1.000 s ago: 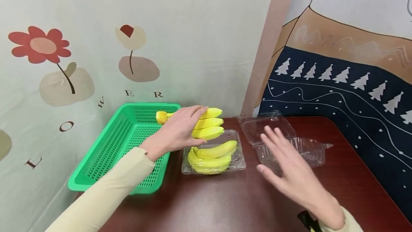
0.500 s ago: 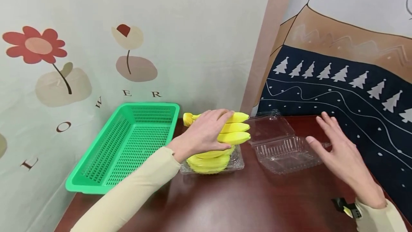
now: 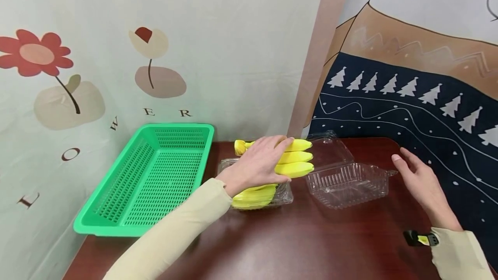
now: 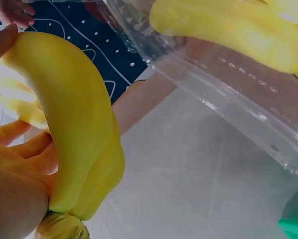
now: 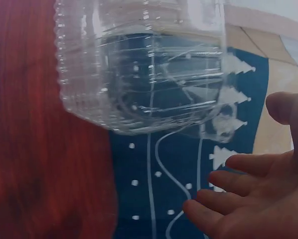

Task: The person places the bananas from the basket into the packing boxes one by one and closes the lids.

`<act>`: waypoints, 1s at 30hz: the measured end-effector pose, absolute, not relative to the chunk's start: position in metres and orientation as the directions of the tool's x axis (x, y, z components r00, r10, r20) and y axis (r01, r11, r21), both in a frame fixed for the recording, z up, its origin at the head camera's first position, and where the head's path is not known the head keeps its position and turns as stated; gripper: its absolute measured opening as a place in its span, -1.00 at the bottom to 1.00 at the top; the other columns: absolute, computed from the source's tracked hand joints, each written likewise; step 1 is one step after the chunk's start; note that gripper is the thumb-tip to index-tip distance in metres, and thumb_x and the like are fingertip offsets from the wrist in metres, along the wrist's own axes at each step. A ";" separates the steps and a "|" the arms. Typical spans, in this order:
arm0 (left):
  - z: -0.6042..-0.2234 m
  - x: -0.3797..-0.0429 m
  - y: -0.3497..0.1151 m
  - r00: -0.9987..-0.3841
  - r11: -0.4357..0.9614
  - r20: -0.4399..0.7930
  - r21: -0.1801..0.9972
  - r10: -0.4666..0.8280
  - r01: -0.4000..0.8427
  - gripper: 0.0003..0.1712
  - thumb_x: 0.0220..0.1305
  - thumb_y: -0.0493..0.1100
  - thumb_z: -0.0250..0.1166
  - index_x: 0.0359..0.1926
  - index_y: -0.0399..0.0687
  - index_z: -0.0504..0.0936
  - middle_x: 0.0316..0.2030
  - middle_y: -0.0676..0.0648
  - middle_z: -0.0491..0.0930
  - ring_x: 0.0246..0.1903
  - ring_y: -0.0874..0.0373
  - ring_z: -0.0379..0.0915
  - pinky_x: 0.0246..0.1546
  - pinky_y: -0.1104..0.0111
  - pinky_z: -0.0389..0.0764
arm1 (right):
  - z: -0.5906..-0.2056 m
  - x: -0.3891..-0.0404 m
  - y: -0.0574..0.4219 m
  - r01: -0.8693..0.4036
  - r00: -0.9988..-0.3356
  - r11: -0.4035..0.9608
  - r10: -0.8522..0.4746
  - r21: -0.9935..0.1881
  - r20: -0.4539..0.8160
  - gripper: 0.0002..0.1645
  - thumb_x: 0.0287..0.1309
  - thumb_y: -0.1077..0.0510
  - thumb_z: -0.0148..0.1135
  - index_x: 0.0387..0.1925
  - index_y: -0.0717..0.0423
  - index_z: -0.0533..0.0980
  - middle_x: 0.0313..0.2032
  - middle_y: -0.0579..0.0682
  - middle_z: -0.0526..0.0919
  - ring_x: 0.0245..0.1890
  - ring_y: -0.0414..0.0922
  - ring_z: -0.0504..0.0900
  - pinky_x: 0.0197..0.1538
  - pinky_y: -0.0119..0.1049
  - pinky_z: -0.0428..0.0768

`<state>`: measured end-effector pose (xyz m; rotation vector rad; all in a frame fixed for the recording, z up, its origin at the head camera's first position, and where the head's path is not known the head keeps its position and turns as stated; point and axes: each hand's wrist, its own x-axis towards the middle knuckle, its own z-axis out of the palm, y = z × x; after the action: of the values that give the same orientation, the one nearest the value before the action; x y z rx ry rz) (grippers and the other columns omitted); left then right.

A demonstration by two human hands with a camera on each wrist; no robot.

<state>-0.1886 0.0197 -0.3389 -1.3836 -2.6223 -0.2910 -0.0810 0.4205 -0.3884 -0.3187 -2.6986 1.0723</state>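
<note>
In the head view my left hand (image 3: 260, 159) grips a bunch of yellow bananas (image 3: 294, 170) from above, fingers over the far side and thumb at the near side. The left wrist view shows the bunch (image 4: 81, 114) lying against my palm, its stem end at the bottom. Beneath that hand, a second bunch (image 3: 254, 198) rests in a clear plastic box (image 3: 285, 197), partly hidden. An empty clear clamshell box (image 3: 348, 187) stands to the right with its lid raised. My right hand (image 3: 426, 189), fingers relaxed, hovers beside the right end of this box and holds nothing.
A green perforated plastic basket (image 3: 167, 172) stands at the left of the dark red table (image 3: 311, 245). Behind the table hangs a pale printed cloth (image 3: 233, 55); a dark blue one (image 3: 428, 133) with white trees borders the right side.
My left hand has carried the banana bunch rightward from the basket's edge, over the filled box toward the empty one. The right hand has moved right, away from over the empty box.
</note>
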 end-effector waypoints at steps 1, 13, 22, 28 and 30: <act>-0.340 -0.189 0.020 -0.560 0.554 0.231 0.097 0.796 0.827 0.15 0.11 0.31 0.53 0.54 -0.11 0.25 0.37 -0.15 0.41 0.37 -0.04 0.32 0.44 0.09 0.33 | -0.391 -0.081 0.422 0.125 -0.955 0.695 0.277 -0.708 0.104 -0.15 0.62 -0.19 -0.21 0.61 0.29 -0.02 0.48 0.56 0.06 0.36 0.58 0.19 0.30 0.54 0.13; -0.344 -0.190 0.025 -0.557 0.550 0.237 0.100 0.796 0.829 0.15 0.11 0.31 0.53 0.54 -0.12 0.24 0.36 -0.16 0.42 0.37 -0.05 0.32 0.44 0.10 0.33 | -0.413 -0.070 0.417 0.166 -0.971 0.629 0.241 -0.759 -0.013 -0.12 0.61 -0.24 -0.20 0.58 0.33 0.06 0.45 0.50 0.21 0.19 0.04 0.60 -0.05 -0.68 0.49; -0.341 -0.187 0.042 -0.531 0.524 0.244 0.099 0.811 0.846 0.15 0.13 0.34 0.50 0.55 -0.12 0.24 0.39 -0.12 0.40 0.38 -0.02 0.31 0.43 0.14 0.33 | -0.433 -0.054 0.400 0.003 -0.989 0.453 0.136 -0.891 0.066 -0.20 0.65 -0.08 -0.13 0.55 0.46 0.03 0.44 0.54 0.20 0.07 -0.70 0.44 0.00 -0.69 0.53; -0.346 -0.180 0.065 -0.511 0.505 0.219 0.090 0.831 0.859 0.17 0.09 0.37 0.51 0.55 -0.09 0.24 0.38 -0.09 0.41 0.36 0.03 0.32 0.41 0.19 0.36 | -0.444 -0.045 0.389 -0.002 -0.992 0.387 0.113 -0.922 0.050 -0.22 0.63 0.00 -0.06 0.56 0.43 0.02 0.46 0.49 0.20 0.12 -0.65 0.47 0.05 -0.65 0.54; -0.348 -0.176 0.074 -0.508 0.501 0.208 0.088 0.836 0.861 0.17 0.09 0.38 0.50 0.55 -0.06 0.24 0.37 -0.07 0.42 0.35 0.05 0.33 0.40 0.20 0.36 | -0.446 -0.043 0.386 0.000 -0.994 0.396 0.104 -0.918 0.045 -0.23 0.63 0.01 -0.03 0.56 0.42 0.03 0.46 0.49 0.21 0.12 -0.66 0.46 0.05 -0.65 0.54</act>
<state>-0.1762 0.0742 -0.3485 -1.4794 -2.5999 -0.2714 -0.0427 0.3861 -0.4465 -0.0957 -2.5443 1.6736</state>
